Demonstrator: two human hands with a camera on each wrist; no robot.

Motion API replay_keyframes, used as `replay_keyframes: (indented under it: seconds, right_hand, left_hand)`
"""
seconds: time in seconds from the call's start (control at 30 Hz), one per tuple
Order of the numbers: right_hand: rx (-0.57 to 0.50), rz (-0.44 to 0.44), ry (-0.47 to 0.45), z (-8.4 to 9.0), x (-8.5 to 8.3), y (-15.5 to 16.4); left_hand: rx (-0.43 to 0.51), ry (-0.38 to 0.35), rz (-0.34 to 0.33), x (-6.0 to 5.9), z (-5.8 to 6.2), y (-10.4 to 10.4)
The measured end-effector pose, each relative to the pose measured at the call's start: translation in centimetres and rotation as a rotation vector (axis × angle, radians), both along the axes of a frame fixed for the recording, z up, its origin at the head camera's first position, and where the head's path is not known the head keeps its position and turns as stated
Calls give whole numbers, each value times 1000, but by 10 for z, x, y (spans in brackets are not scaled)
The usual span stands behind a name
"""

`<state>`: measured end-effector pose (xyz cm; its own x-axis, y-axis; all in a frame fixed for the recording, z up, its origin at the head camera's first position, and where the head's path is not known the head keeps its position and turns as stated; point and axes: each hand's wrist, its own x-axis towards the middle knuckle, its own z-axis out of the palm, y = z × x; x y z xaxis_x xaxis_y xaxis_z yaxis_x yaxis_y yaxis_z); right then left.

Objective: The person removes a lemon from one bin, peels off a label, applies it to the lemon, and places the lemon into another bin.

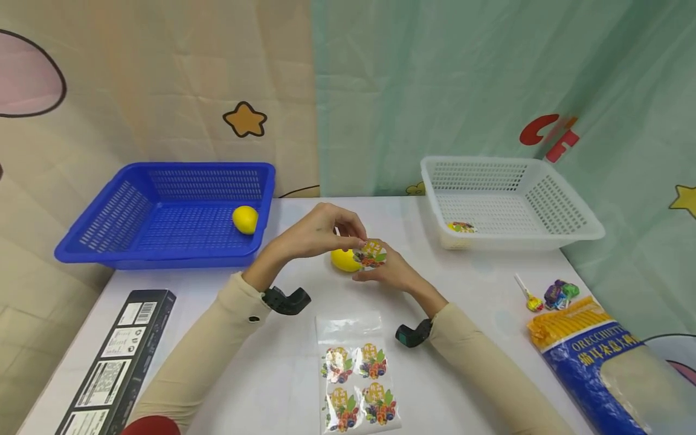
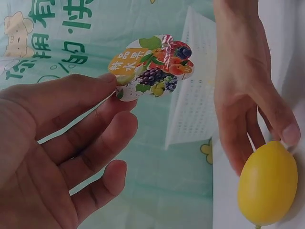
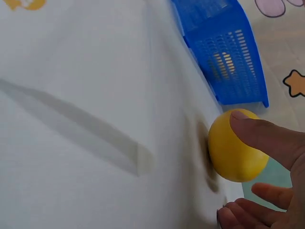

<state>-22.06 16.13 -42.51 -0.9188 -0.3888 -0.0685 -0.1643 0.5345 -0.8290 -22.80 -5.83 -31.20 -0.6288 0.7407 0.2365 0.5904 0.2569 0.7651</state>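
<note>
Midway between the side edges of the white table point(image 1: 277, 374), the left hand point(image 1: 321, 232) pinches a glossy fruit-printed sticker point(image 1: 371, 254) by its rim, other fingers spaced apart, and the right hand point(image 1: 396, 270) grips a smooth yellow lemon point(image 1: 342, 260). From the head, the sticker blocks part of lemon and right hand; the left wrist view shows both uncovered, the right wrist view a thumb point(image 3: 271, 134) pressed on the fruit. At the far corners stand a slotted blue basket point(image 1: 163, 263) and a white basket point(image 1: 516, 242).
</note>
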Motion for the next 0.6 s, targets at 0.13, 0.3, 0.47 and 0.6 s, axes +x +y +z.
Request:
replay_keyframes:
  seconds: [0.13,0.3,0.47,0.6]
  right_hand:
    - [-46,65,23,-1,-8,-10]
    - [-46,133,97,0,-13,-12]
    - [-151,186,90,11,-19,-3]
    - [-277,214,-6,24,-19,4]
  left_hand:
    - [-1,8,0,0,0,-1]
    - [3,18,0,-2,-3,-1]
    - [22,9,30,-3,-6,-4]
    - [15,-24,101,-4,-8,-7]
